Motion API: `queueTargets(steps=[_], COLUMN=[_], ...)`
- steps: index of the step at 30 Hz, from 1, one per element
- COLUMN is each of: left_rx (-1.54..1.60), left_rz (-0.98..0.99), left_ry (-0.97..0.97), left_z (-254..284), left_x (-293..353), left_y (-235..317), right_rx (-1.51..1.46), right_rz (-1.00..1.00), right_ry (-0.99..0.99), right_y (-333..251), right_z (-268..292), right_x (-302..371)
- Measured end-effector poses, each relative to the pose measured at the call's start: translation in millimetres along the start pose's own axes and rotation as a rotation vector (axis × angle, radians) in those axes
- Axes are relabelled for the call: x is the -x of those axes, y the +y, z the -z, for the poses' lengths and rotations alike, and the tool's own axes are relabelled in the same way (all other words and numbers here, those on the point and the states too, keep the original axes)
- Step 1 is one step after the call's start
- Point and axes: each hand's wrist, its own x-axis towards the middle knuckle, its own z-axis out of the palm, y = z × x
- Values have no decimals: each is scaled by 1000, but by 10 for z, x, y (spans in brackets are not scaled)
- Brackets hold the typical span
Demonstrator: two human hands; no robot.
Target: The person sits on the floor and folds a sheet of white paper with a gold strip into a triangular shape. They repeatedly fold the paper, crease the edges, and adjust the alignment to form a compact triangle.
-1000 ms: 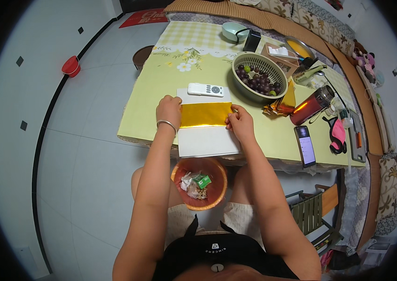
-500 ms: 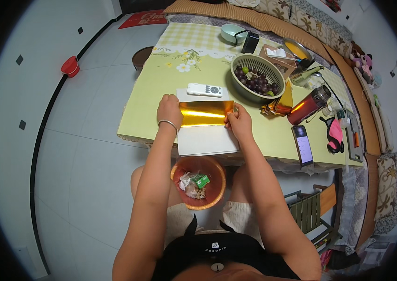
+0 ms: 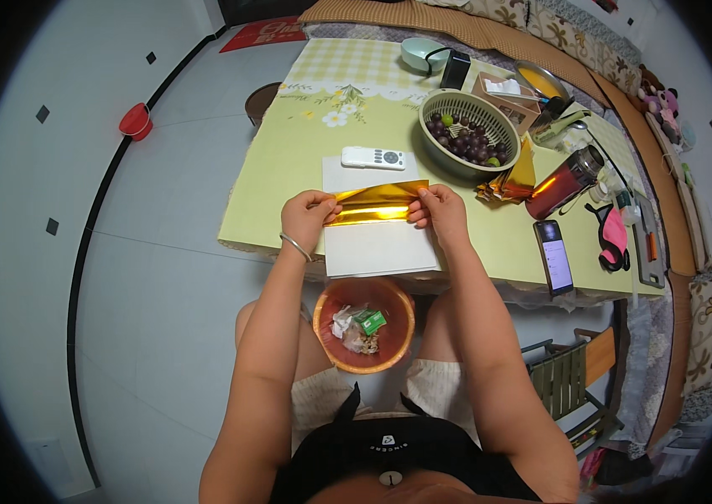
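Observation:
A sheet of shiny gold foil paper [image 3: 379, 203] is stretched between my two hands, with creases running along its length. My left hand [image 3: 307, 214] pinches its left end, and a bracelet circles that wrist. At the right end, my right hand [image 3: 442, 214] grips the foil between thumb and fingers. Under the foil lies a white pad or board [image 3: 377, 252] at the table's near edge. A white remote control [image 3: 373, 158] rests across its far end. More folded gold paper [image 3: 511, 178] stands to the right, beside the fruit basket.
A basket of grapes [image 3: 469, 139], a dark red thermos flask [image 3: 564, 183], a phone [image 3: 553, 256] and a pink and black item [image 3: 612, 237] occupy the table's right side. Below the near edge, an orange waste bin [image 3: 364, 361] with rubbish stands between my knees. A folding chair [image 3: 570, 378] is at right.
The foil, flat before, now has its far edge bent and creases along it. My left hand has turned from lying over the left end to pinching it.

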Motion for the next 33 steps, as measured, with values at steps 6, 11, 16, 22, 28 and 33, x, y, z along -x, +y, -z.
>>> queueTargets(steps=[6, 11, 16, 22, 28, 33], left_rx=[-5, -271, -643, -805, -839, -876], left_rz=[67, -43, -261, -386, -383, -390], left_ry=[7, 27, 84, 75, 76, 70], left_z=[40, 149, 151, 88, 63, 58], left_x=[21, -31, 20, 133, 158, 151], left_y=[62, -135, -118, 16, 33, 23], right_rx=[70, 140, 338, 482, 578, 660], right_rz=[-21, -46, -42, 6, 74, 118], right_ry=[23, 58, 62, 59, 88, 117], right_y=[-30, -11, -114, -41, 11, 24], right_z=[29, 2, 5, 101, 93, 76], right_x=[16, -1, 108, 112, 116, 124])
